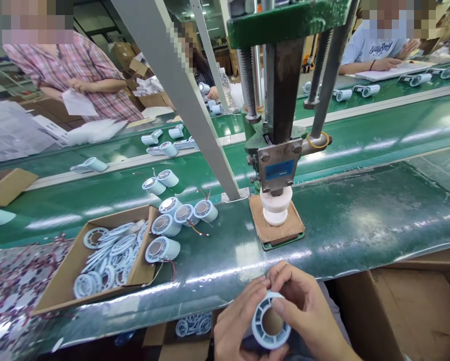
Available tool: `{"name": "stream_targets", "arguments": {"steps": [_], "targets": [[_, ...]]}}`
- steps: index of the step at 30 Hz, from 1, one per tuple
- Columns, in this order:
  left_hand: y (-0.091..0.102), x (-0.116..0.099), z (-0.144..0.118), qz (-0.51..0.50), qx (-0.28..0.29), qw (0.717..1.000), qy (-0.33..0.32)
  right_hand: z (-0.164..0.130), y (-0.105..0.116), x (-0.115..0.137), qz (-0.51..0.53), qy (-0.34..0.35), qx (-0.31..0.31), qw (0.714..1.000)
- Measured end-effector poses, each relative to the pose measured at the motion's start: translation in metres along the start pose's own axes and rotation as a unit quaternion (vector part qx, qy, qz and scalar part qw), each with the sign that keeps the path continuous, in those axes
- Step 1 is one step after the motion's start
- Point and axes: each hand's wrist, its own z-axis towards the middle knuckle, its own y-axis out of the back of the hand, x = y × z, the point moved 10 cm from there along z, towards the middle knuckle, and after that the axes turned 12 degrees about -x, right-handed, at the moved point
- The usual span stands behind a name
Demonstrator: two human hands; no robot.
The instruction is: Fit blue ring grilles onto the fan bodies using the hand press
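Both hands hold a light-blue round plastic housing (260, 333) with a spoked ring face and a metallic disc in its centre, low in front of the table edge. My left hand (234, 321) wraps around its left side, fingers closed. On the upper right, my right hand (303, 308) grips it, with the thumb pressing on the ring face. Beyond the hands stands a green press (279, 165) with a white plastic head (276, 205) down on a cardboard-covered base (258, 228). To the left, several similar housings (163, 249) with wires lie on the green table.
A cardboard box (55, 281) of light-blue rings (115, 250) sits at left, beside a heap of wired parts (14, 296). Another box (164, 351) is under the table edge; a large carton (416, 311) stands at right. Several people work across the green conveyor (127, 180).
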Motion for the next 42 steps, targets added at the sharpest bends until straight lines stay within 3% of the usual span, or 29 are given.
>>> {"name": "stream_targets", "arguments": {"steps": [7, 12, 17, 19, 20, 22, 24, 25, 27, 29, 31, 33, 39, 42], "targets": [[-0.006, 0.009, -0.007, 0.036, 0.023, 0.999, 0.007, 0.007, 0.009, -0.024, -0.022, -0.036, -0.068, 0.997], [-0.008, 0.02, -0.006, 0.017, 0.058, 0.997, 0.039, 0.009, 0.008, -0.038, -0.034, -0.08, -0.069, 0.994], [-0.004, 0.031, -0.011, -0.006, 0.05, 0.995, 0.085, 0.011, 0.009, -0.028, -0.112, -0.001, -0.048, 0.993], [0.001, 0.042, -0.001, -0.003, 0.03, 0.992, 0.12, 0.016, 0.013, 0.009, -0.188, 0.105, -0.051, 0.975], [0.002, 0.049, 0.008, 0.001, 0.023, 0.99, 0.142, 0.019, 0.014, 0.041, -0.227, 0.181, -0.064, 0.955], [-0.002, 0.066, 0.033, 0.006, 0.009, 0.981, 0.192, 0.022, 0.012, 0.125, -0.277, 0.358, -0.117, 0.884], [-0.013, 0.081, 0.065, -0.02, -0.003, 0.972, 0.236, 0.019, 0.003, 0.222, -0.259, 0.529, -0.187, 0.786], [-0.021, 0.086, 0.081, -0.047, -0.006, 0.967, 0.25, 0.026, -0.01, 0.264, -0.265, 0.574, -0.201, 0.748], [-0.04, 0.092, 0.108, -0.101, -0.003, 0.96, 0.261, 0.053, -0.05, 0.332, -0.315, 0.609, -0.177, 0.706], [-0.056, 0.095, 0.127, -0.135, 0.003, 0.957, 0.257, 0.084, -0.089, 0.376, -0.36, 0.606, -0.139, 0.696], [-0.066, 0.096, 0.134, -0.151, 0.005, 0.956, 0.253, 0.111, -0.116, 0.394, -0.366, 0.58, -0.088, 0.722], [-0.076, 0.095, 0.135, -0.172, 0.01, 0.953, 0.25, 0.124, -0.127, 0.397, -0.345, 0.571, -0.059, 0.743], [-0.112, 0.089, 0.129, -0.21, 0.042, 0.948, 0.235, 0.133, -0.121, 0.392, -0.297, 0.577, -0.056, 0.759], [-0.119, 0.094, 0.127, -0.202, 0.057, 0.951, 0.229, 0.136, -0.119, 0.402, -0.299, 0.573, -0.075, 0.76]]}}
